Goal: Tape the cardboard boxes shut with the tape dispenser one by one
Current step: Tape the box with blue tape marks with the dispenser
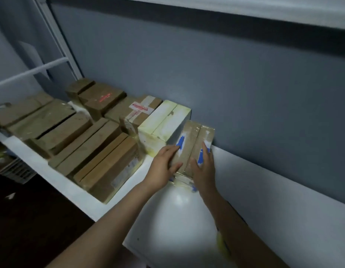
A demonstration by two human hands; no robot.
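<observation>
One long white table [264,190] carries everything: rows of brown cardboard boxes [86,144] at nine to ten o'clock, several glossy with tape (others too blurred to judge), then a white box [164,122] at eleven o'clock of the small box [193,140] near centre. Both the left hand [164,165] and the right hand [203,167] press its flaps with straight fingers, gripping nothing. No tape dispenser shows; its sealing seems unfinished.

One head cam, wide-angle, facing forward and down, near the white table [183,219]. Frame is rolled: wall [206,84] fills 12 to 3 o'clock, cardboard boxes [86,144] toward 9, dark floor [32,219] at 8.
</observation>
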